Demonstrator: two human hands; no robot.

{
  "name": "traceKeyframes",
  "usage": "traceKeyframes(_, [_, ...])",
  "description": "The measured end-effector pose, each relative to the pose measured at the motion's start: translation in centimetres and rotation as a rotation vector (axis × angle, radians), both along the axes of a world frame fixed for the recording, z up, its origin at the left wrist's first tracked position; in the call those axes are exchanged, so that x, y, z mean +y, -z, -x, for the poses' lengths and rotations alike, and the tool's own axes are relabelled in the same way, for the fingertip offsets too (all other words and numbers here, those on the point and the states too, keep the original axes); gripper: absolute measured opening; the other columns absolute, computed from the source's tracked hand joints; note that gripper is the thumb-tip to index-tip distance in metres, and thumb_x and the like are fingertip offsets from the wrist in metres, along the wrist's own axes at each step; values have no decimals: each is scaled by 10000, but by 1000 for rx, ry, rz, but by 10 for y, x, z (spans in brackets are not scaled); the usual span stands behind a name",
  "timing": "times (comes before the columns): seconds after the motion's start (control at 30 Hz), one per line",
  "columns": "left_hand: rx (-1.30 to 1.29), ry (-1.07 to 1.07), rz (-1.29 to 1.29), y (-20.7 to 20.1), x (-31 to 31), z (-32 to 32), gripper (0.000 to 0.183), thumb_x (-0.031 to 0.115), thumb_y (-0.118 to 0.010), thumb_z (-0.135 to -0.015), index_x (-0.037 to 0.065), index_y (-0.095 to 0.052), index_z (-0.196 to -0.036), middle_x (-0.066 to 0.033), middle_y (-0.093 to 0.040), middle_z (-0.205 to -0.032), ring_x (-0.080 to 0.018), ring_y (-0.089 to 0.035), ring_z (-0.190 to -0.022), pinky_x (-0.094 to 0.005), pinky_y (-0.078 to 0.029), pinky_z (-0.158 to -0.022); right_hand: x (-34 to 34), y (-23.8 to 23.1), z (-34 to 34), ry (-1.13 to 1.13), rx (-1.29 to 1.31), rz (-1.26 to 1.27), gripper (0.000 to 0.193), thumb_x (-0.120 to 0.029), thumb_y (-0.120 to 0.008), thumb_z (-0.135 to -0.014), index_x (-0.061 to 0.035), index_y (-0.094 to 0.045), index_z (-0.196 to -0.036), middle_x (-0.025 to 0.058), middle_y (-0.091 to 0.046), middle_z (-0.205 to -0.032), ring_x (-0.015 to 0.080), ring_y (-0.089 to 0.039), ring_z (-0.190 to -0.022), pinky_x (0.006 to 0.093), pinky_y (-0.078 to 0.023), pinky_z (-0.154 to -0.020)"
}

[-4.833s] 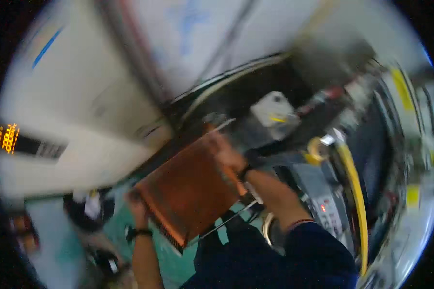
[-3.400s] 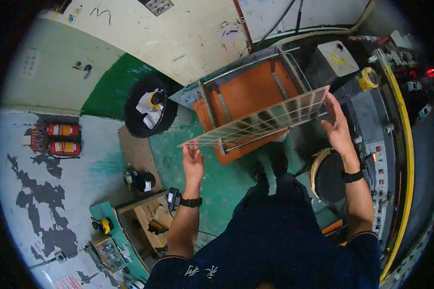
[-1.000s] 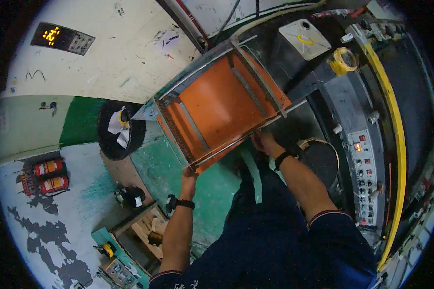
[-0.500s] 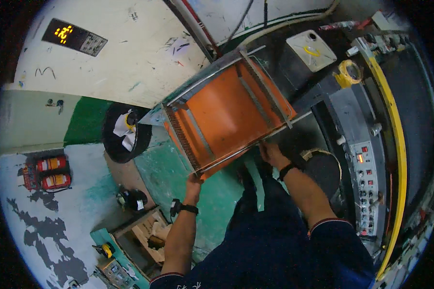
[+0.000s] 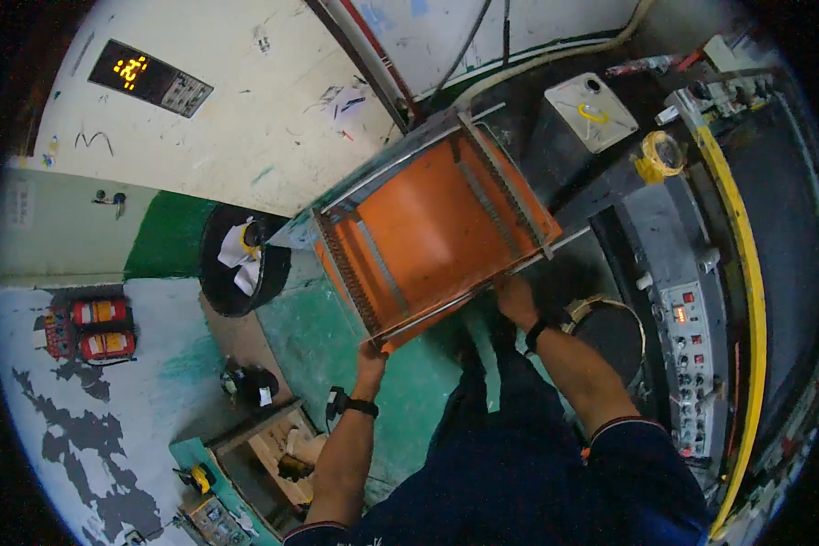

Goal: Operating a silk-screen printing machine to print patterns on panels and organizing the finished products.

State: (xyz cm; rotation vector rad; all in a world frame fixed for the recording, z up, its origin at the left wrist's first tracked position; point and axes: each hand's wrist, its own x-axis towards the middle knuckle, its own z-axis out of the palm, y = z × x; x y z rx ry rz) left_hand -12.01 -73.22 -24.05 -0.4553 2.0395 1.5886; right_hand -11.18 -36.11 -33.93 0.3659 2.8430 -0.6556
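Note:
In front of me is an orange rack (image 5: 423,232), tilted, with metal rods along its long sides and toothed grey bars (image 5: 348,278) across its ends. At the near left corner, my left hand (image 5: 370,366) is closed on the rack's edge, its fingertips partly hidden behind it. My right hand (image 5: 518,302) is closed on the near edge further right, by the metal rod (image 5: 571,239) that sticks out past the corner. The fingers of this hand are also partly covered. Nothing lies on the orange surface apart from narrow grey strips.
Beyond the rack stands a cream cabinet (image 5: 200,55) with a lit display (image 5: 129,70). To its left is a black bin (image 5: 214,282) holding white scraps. A control panel (image 5: 690,364) and yellow rail (image 5: 744,273) run along the right. A round dark stool (image 5: 610,341) sits near my right forearm.
The view has shifted slightly, so the surroundings sit a little lower and further right. Both hands keep their hold on the rack, which looks almost unmoved relative to them.

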Motion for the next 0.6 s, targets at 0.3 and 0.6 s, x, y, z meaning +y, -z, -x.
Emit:
traceKeyframes(0.3, [36,-53,113,6,-11,0,231,139,-578,-927,111,-601,-1155,1,-618,-1073,-143,-557,-923,-284,-442,-732,-17,-48,36,102,-24,267,290,-291,-521,-876,-45,-660,-943,198,-654,-901,379,-628,-814,477,-498,-688])
traceKeyframes(0.6, [45,-74,3,23,-31,6,305,141,-597,-890,60,-550,-1180,-67,-610,-1122,-207,-574,-965,-328,-485,-780,20,16,54,202,-87,902,244,-266,-523,-884,-72,-599,-1013,134,-646,-914,240,-627,-798,390,-502,-634])
